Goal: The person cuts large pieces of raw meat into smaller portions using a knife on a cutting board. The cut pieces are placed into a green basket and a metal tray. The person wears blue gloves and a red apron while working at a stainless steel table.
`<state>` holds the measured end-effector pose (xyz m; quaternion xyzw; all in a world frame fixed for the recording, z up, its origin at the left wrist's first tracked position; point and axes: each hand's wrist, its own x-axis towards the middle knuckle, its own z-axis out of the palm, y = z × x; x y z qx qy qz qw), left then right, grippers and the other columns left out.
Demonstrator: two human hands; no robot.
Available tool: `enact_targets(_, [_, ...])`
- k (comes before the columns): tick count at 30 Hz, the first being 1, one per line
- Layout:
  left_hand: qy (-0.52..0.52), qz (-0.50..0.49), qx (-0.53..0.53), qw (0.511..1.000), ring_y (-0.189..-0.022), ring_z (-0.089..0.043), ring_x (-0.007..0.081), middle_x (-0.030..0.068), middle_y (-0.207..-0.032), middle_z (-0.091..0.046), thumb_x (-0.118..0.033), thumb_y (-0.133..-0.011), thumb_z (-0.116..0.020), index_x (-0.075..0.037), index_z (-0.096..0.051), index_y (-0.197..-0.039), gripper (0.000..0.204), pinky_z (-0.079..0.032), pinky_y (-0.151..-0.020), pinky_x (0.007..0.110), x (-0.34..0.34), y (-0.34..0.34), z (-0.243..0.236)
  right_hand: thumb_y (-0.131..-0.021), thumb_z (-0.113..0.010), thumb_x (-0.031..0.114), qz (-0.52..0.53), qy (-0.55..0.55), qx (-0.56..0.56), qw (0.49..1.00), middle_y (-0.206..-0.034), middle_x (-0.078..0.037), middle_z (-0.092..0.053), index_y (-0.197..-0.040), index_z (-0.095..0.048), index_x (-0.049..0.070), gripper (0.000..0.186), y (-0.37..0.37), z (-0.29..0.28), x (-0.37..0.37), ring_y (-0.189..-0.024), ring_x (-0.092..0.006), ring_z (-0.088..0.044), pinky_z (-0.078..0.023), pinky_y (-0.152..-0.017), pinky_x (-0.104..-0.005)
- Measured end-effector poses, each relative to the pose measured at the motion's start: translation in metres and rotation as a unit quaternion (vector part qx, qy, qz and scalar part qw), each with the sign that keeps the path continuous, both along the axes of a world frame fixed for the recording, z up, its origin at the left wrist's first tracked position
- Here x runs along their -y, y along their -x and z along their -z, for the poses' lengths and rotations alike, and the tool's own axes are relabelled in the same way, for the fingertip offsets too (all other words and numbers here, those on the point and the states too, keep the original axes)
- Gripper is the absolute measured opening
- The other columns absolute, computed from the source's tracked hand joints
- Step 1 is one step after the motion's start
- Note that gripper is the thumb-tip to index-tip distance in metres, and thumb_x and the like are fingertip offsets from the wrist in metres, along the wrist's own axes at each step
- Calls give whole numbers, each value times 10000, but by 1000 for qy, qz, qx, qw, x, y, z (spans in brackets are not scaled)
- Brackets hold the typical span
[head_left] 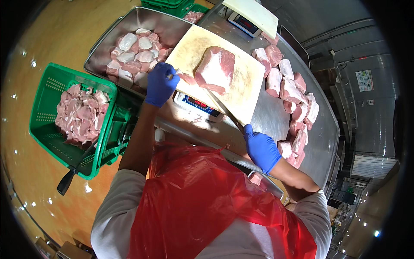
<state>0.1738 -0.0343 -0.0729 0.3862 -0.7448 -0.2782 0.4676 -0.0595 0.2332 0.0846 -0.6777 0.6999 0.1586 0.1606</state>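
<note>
A large pale-pink piece of pork loin (215, 69) with a white fat face lies on the cutting board (249, 80). My right hand (262, 149), in a blue glove, is wrapped round the handle of a knife (225, 108). Its long blade slants across the board's near side, with the tip at the loin's lower edge. My left hand (161, 85), also gloved in blue, is closed at the board's left edge, pinching a thin strip of meat (186, 78) beside the loin. A digital scale (199, 105) shows under the board's near edge.
A steel tub (179, 28) of meat chunks stands left of the board. A green crate (49, 93) of trimmings is farther left, a black-handled tool (67, 182) at its near rim. Several loin pieces (293, 93) line the steel table's (321, 134) right side. Another scale (243, 25) stands beyond.
</note>
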Motion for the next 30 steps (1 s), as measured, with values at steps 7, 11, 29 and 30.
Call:
enact_targets(7, [168, 75, 16, 983, -920, -622, 352, 130, -1011, -618, -86, -765, -728, -53, -614, -1036, 296, -516, -798, 452, -22, 25, -10, -918, -521, 48, 29, 222, 103, 969, -798, -265, -673, -1176, -466, -42, 279, -60, 17, 107, -725, -445, -685, -549, -661, -535])
enact_targets(11, [143, 77, 38, 986, -840, -644, 365, 151, -923, -650, -129, -783, -728, -73, -650, -1019, 255, -524, -759, 459, -12, 30, 21, -912, -535, 50, -15, 217, 54, 975, -803, -257, -687, -1115, -484, -27, 223, -75, 48, 152, -714, -409, -701, -570, -682, -489])
enact_targets(29, [214, -329, 261, 882, -987, -644, 365, 209, -1170, -634, -106, -809, -721, 9, -558, -1322, 550, -528, -859, 455, -11, -168, -52, -1059, -532, 214, 247, 208, 391, 862, -689, -95, -575, -1097, -480, 40, 186, 29, 26, -25, -548, -156, -570, -450, -503, -323])
enact_targets(30, [115, -219, 173, 953, -915, -660, 296, 172, -1097, -667, -129, -866, -693, 9, -557, -1332, 504, -538, -807, 424, -17, -104, -74, -1061, -529, 209, 250, 239, 447, 825, -710, -82, -579, -1105, -487, 41, 179, 24, 32, -12, -553, -143, -562, -446, -503, -310])
